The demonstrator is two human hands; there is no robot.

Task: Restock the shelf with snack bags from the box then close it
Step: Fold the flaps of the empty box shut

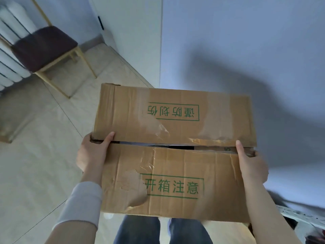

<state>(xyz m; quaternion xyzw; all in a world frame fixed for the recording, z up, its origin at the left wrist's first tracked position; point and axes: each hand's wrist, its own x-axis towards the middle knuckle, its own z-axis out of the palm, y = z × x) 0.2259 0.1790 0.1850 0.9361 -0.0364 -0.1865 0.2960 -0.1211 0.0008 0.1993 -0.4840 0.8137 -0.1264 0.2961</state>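
The cardboard box [175, 162] is held above the person's legs [140, 229], long axis left to right, closed flaps facing up. The left hand [93, 154] and right hand [251, 164] clamp its ends, thumbs on top at the seam, fingers hidden beneath.

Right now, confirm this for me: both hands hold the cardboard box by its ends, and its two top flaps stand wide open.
Not right. The head view shows the left hand and right hand holding the cardboard box by its ends. However, its two top flaps are folded down nearly shut, with only a narrow dark gap between them.
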